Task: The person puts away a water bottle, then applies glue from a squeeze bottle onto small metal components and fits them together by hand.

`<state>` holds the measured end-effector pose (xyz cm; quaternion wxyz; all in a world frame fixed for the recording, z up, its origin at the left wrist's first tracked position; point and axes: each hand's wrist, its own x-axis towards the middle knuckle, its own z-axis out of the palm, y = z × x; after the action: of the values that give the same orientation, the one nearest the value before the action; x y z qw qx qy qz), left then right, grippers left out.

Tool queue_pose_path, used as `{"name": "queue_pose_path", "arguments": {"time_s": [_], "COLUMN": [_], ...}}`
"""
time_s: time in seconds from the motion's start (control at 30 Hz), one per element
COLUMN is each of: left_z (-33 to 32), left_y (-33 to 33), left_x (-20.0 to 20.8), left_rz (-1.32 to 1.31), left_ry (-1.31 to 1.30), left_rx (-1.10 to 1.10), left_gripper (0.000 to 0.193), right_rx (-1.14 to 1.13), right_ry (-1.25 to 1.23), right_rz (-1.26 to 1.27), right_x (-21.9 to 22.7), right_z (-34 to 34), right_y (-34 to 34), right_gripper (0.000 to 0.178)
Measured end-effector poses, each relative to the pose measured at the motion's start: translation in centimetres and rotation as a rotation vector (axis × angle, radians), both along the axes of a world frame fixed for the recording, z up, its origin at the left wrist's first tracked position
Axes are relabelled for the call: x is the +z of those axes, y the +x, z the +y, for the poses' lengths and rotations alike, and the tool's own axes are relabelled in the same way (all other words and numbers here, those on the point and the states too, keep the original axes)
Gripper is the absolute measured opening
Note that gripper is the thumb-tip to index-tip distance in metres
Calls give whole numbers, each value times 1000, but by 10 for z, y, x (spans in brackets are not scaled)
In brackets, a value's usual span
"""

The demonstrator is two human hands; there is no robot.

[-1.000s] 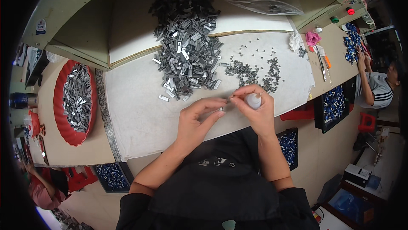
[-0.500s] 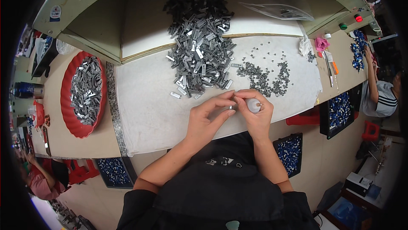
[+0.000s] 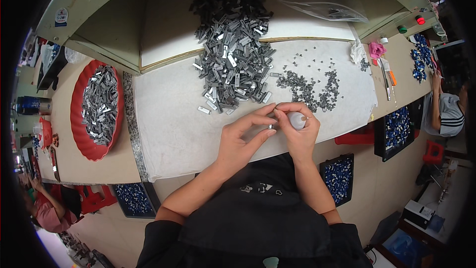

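My left hand [image 3: 234,144] is closed, its thumb and fingers pinching a small silver metal piece [image 3: 270,127]. Against it, fingertips meeting, is my right hand [image 3: 302,141], wrapped round a small whitish squeeze bottle [image 3: 296,120] with a thin tip. Whatever lies between the right thumb and forefinger is too small to make out. Beyond the hands, a heap of grey, oblong metal pieces [image 3: 233,65] spills over the white sheet [image 3: 168,134]. Right of the heap, tiny dark metal parts [image 3: 300,89] lie scattered.
A red oval basin [image 3: 78,119] of similar metal pieces stands at left. On the right are a pink cloth [image 3: 377,50], tweezers [image 3: 385,82] and a clear plastic bag [image 3: 325,11]. Black trays [image 3: 351,179] of blue and white parts sit lower. Other people work on both sides.
Both hands keep nearly the same place and grip, with only slight finger movement. The co-worker on the right has shifted an arm.
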<state>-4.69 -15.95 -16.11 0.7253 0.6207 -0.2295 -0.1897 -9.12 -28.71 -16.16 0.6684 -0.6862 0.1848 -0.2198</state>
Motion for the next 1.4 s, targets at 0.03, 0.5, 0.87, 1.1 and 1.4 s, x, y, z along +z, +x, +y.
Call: {"name": "queue_pose_path", "arguments": {"time_s": [0.03,0.5,0.87,1.1,1.4], "left_z": [-1,0,-1,2,-2], "left_y": [0,-1,-1,-2,-1], "left_x": [0,4,1,4,7], "left_rz": [-8,27,-12,29,-229], "left_ry": [-8,4,-3,62,154], "left_rx": [23,-47,-18,-16,83], "left_gripper": [18,19,18,18,19], "right_rx": [4,-45,-20,114,228], "right_ry": [-7,-73,8,-138,-275], "right_rz": [9,-18,26,-19,-10], "right_x": [1,-2,4,19,23], "right_z": [0,1,1,-13,-13], "right_y": [0,2,0,-11,-16], "right_gripper": [7,6,5,7,11]}}
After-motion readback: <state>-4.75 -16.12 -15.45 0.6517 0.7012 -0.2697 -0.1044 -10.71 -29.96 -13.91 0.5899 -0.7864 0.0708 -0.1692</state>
